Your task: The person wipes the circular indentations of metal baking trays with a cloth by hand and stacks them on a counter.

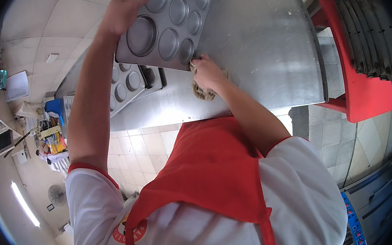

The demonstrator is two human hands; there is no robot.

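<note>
My left hand (pixel 124 9) grips the left edge of a grey metal muffin pan (pixel 161 28), its thumb on the upper face beside a round cup. The pan is held tilted over a stainless steel table (pixel 258 51), and its round cups look empty. At the pan's lower right corner, my right hand (pixel 207 71) holds a crumpled brown cloth (pixel 204 92), with its fingertips against the pan's edge. Part of the cloth hangs below the hand, onto the tabletop.
More muffin pans (pixel 126 87) lie on the table at the left, partly behind my forearm. To the right, a red plastic chair (pixel 366 92) bears a stack of dark metal trays (pixel 371 36). Equipment with a blue control panel (pixel 356 227) stands at the lower right.
</note>
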